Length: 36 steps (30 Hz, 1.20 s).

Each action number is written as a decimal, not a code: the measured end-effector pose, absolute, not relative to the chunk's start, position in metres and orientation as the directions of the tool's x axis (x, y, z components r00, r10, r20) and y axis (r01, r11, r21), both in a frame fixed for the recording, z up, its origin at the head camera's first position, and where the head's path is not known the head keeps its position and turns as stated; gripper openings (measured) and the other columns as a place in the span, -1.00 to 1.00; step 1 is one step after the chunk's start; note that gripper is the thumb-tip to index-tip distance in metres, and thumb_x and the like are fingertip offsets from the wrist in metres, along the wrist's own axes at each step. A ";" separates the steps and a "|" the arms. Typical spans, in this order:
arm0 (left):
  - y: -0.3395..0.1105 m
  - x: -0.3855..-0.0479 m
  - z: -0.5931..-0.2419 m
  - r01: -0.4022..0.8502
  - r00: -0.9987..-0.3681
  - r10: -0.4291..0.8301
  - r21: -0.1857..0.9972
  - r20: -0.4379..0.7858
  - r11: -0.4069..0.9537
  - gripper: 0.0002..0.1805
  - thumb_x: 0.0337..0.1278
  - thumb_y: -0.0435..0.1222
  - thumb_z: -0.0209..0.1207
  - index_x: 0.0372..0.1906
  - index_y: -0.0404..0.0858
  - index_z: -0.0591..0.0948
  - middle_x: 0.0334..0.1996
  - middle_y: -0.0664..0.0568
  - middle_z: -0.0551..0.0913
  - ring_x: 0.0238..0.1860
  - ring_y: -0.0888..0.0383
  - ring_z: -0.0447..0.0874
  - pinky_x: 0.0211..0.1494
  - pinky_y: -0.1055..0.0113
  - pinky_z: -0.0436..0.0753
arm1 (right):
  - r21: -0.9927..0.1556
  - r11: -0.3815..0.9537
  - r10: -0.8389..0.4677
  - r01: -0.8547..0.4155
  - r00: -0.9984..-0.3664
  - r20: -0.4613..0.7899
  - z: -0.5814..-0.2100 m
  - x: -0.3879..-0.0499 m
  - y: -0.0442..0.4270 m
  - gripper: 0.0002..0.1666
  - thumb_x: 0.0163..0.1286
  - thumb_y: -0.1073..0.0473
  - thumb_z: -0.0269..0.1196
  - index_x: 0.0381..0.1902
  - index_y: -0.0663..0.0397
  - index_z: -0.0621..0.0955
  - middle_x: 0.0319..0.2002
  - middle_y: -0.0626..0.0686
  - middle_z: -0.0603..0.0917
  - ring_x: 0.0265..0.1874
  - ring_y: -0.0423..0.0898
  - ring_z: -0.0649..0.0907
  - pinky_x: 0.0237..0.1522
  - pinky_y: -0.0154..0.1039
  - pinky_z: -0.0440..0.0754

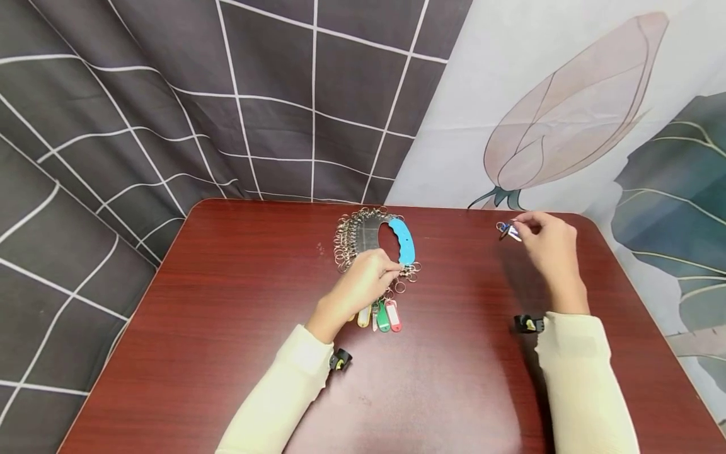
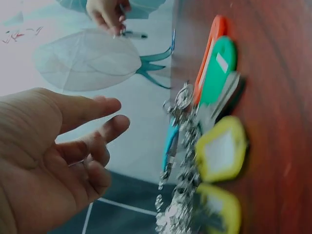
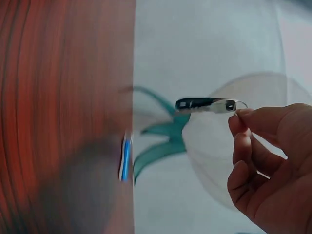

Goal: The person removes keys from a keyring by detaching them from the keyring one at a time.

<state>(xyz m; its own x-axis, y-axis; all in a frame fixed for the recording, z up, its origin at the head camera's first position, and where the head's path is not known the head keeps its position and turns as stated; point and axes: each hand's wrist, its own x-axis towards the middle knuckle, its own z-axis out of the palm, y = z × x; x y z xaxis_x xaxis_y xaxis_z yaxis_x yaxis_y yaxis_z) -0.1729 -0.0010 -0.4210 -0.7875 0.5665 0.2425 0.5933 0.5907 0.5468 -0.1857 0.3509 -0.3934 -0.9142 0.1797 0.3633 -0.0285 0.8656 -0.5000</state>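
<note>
My right hand (image 1: 550, 246) pinches a small metal ring above the far right of the table. From this ring hang a metal key (image 3: 219, 106) and a black tag (image 3: 187, 103), held out sideways in the right wrist view. My left hand (image 1: 365, 277) is over a key holder with a blue grip (image 1: 405, 243) and a clear plate edged with metal clasps. In the left wrist view its fingers are loosely bent with nothing between them, apart from the clasps (image 2: 184, 100). Green (image 1: 382, 318), red (image 1: 393, 315) and yellow (image 1: 364, 316) tags lie at the holder's near side, with a key among them.
A blue tag (image 3: 126, 158) lies on the reddish-brown table (image 1: 255, 284) near its far edge, below my right hand. Behind the table hang a dark grid-patterned cloth (image 1: 272, 126) and a pale cloth with a flower print (image 1: 567, 120).
</note>
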 end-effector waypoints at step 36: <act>-0.126 -0.158 -0.418 0.580 -0.812 0.570 0.293 0.127 0.760 -0.58 0.39 -0.14 0.28 0.18 -0.32 0.66 0.03 -0.12 0.70 0.12 -0.09 0.65 0.26 0.02 0.61 | 0.020 0.983 -0.184 -0.183 -0.971 0.150 -0.409 -0.225 0.439 -0.81 0.41 0.41 0.17 -0.16 0.17 0.70 -0.21 0.33 0.69 -0.19 0.35 0.62 -0.11 0.35 0.59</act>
<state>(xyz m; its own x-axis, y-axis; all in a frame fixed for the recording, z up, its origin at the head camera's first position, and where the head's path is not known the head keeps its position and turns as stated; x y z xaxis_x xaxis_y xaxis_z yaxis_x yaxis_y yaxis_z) -0.1584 -0.1260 -0.4184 -0.8116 0.5703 0.1269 0.5800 0.7602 0.2927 -0.2247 0.4385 -0.4092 -0.9714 -0.1836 0.1505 -0.1827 0.9830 0.0200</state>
